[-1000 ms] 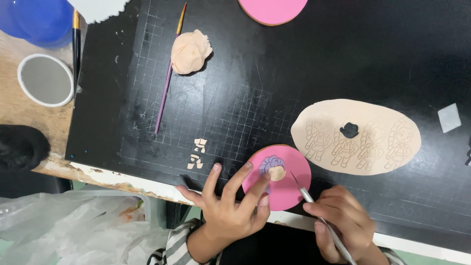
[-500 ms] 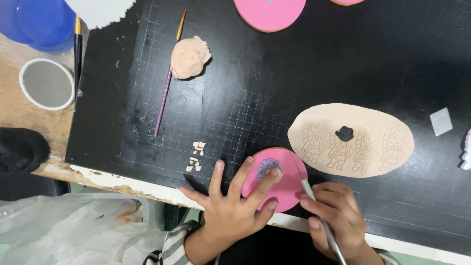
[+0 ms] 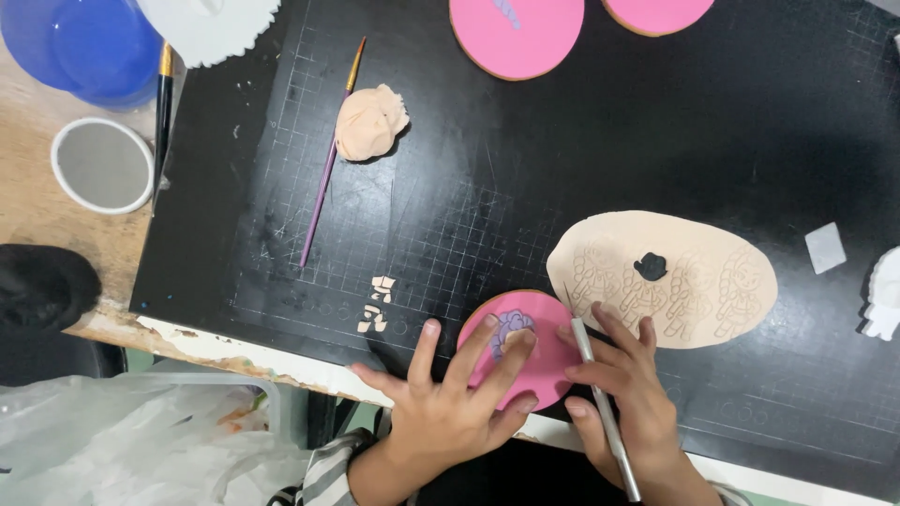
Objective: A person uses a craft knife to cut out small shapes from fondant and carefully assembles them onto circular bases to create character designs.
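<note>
My left hand lies spread over a round pink disc at the near edge of the black cutting mat, fingers pressing a small purple and peach figure on it. My right hand grips a thin metal modelling tool and rests against the disc's right side, the tool's tip pointing up beside the disc. Just right lies a rolled-out oval of peach paste with embossed figures and a small black piece on it.
A lump of peach paste and a purple-handled brush lie at the mat's upper left. Small peach cut-outs sit near the front edge. Two more pink discs are at the top. A blue container and white-rimmed lid stand left.
My left fingers have closed further over the pink disc onto the small figure. My right hand has moved up against the disc's right side with the tool.
</note>
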